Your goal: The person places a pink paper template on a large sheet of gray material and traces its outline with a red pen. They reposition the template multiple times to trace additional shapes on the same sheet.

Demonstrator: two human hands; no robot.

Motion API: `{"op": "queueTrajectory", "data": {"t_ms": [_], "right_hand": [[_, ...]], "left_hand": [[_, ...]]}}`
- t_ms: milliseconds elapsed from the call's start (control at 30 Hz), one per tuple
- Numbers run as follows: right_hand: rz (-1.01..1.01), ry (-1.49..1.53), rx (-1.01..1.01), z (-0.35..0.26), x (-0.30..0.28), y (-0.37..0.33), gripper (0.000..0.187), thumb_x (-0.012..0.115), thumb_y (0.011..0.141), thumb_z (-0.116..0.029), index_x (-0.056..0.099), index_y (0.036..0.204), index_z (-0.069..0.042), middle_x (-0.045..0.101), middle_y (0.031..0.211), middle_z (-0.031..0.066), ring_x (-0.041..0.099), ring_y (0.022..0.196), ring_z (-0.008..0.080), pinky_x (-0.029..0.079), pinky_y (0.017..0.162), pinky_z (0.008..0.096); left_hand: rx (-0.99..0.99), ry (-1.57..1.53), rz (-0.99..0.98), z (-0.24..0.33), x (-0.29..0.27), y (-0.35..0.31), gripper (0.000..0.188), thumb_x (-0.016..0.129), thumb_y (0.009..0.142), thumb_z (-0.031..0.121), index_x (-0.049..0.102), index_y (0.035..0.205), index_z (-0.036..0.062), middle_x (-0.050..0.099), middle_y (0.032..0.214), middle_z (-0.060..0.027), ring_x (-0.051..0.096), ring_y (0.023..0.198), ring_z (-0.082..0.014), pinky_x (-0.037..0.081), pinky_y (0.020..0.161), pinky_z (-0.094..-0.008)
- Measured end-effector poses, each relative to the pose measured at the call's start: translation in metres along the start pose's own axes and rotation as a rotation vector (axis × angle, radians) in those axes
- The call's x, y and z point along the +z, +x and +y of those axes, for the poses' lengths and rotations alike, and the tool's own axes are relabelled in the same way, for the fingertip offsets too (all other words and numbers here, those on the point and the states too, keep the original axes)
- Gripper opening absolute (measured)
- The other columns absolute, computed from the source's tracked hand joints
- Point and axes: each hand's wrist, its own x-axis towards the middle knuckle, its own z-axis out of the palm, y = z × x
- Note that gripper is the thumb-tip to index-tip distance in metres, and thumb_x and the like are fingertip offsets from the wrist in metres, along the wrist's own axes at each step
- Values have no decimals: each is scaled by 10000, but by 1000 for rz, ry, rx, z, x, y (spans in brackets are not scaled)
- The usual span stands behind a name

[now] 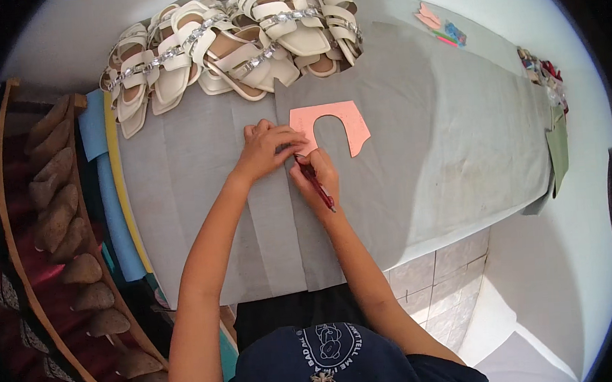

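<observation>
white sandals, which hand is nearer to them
Left. The left hand, touching the pink template, is just below the white sandals in the picture; the right hand, holding the red pen, is lower and farther from them.

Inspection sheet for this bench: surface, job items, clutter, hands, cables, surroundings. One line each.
Surface: table covered in grey fabric, with overlapping edges and creases.
Job items: pink template, U-shaped, lies flat on the fabric; red pen has its tip near the template's lower left.
Clutter: white sandals heaped at the far left; small pink pieces and blue bits at the far side.
Hands: left hand has its fingers on the template; right hand grips the pen.
Cables: nothing seen.
Surroundings: wooden rack of foot-shaped forms at left; tiled floor at lower right.
</observation>
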Motion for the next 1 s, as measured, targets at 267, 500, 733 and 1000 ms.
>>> {"op": "queueTrajectory", "data": {"t_ms": [267,500,733,1000], "right_hand": [[77,6,71,-2,4,-3,183,649,665,-6,493,761,-2,518,718,124,537,605,260,438,558,321],[158,-16,75,-5,5,-5,184,652,648,-7,488,733,-13,521,694,113,539,583,255,437,530,324],[173,-48,63,-3,1,-7,189,664,641,-17,494,725,-20,527,684,110,544,580,250,441,524,331],[182,-29,110,-2,1,-10,188,666,654,-14,499,741,-27,541,699,101,553,599,256,444,530,337]], "left_hand": [[80,30,-144,0,-10,6,281,682,729,172,705,969,318,600,1028,122,461,879,-158,287,832,-340],[131,53,-205,-2,-12,12,368,679,717,110,694,994,353,583,1027,84,460,908,-176,297,837,-337],[218,76,-171,-2,-10,12,389,652,727,100,686,974,399,552,1011,89,464,892,-178,303,803,-338],[223,58,-174,-1,-8,11,406,630,723,77,685,977,389,551,1002,68,461,904,-180,304,811,-356]]}}
